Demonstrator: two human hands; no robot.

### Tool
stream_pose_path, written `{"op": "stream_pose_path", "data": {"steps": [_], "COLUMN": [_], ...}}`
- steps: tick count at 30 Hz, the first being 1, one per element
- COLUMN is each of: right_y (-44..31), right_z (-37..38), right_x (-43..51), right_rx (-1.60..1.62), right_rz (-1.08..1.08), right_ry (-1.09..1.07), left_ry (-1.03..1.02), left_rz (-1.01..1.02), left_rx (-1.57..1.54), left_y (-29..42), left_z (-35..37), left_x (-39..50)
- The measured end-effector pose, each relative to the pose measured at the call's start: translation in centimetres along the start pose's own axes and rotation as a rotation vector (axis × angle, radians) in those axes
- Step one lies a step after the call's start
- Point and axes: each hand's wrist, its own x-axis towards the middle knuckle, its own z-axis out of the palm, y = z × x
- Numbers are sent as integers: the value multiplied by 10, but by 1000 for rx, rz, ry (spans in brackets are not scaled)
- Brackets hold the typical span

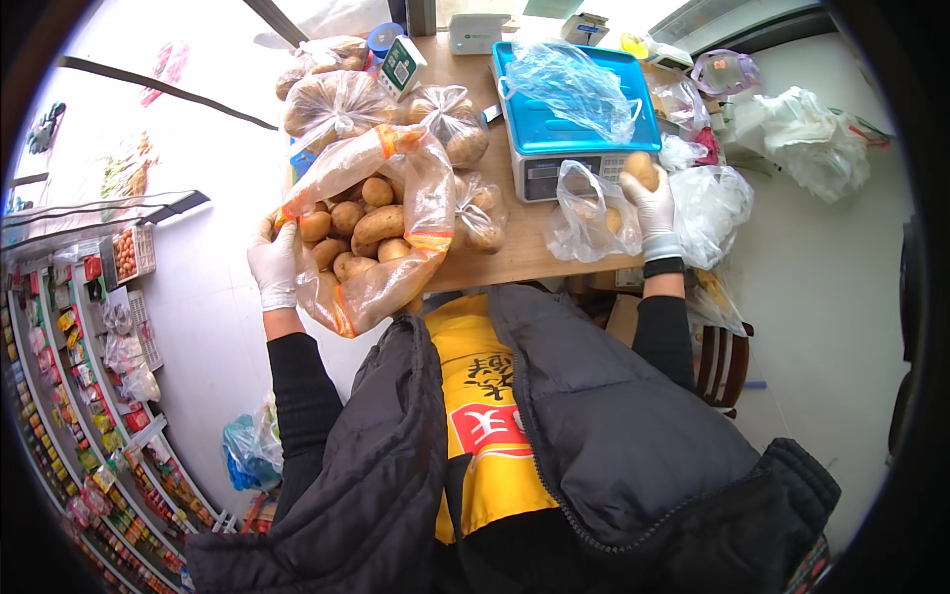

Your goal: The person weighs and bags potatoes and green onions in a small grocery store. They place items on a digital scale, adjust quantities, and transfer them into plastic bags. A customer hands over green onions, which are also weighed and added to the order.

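Both my hands wear white gloves. My left hand [272,261] grips the rim of a large translucent woven sack [415,256] with orange bands, its mouth wide open. Inside the sack lie several loose potatoes [378,223]. Held up in my right hand [652,208] is a single potato [640,171]. Just to its left, a clear plastic carrier bag [575,230] stands at the table's front edge with at least one potato in it. Behind the bag is a weighing scale [558,177] with a blue tray [534,122].
Tied clear bags of potatoes [334,108] crowd the wooden table's [475,267] back left. A crumpled bluish plastic bag [575,85] lies on the scale tray. White plastic bags [705,215] bunch at the right. A wooden chair [724,364] stands below right; stocked shelves [82,401] line the left.
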Motion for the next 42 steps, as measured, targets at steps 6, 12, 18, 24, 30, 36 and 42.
{"op": "stream_pose_path", "data": {"steps": [6, 12, 18, 24, 30, 36, 42], "right_y": [107, 179, 111, -93, -149, -107, -100], "right_z": [19, 77, 54, 97, 269, 307, 314], "right_x": [-34, -48, -38, -52, -124, -153, -133], "right_rx": [-620, -466, -947, -96, -476, -1178, -879], "right_rz": [-41, -15, -138, -464, -964, -1384, -1294], "right_ry": [-703, -578, -379, -231, -1089, -1029, -1105], "left_ry": [-47, 60, 18, 205, 112, 178, 145], "left_rz": [39, 29, -256, -172, -13, -90, -127], "left_rx": [2, 573, 664, -123, -367, -454, -475], "left_y": [4, 2, -13, 1, 36, 33, 2], "left_z": [9, -10, -31, -58, -54, -63, -66], "left_x": [-7, -28, -47, -53, -70, -71, -91]}}
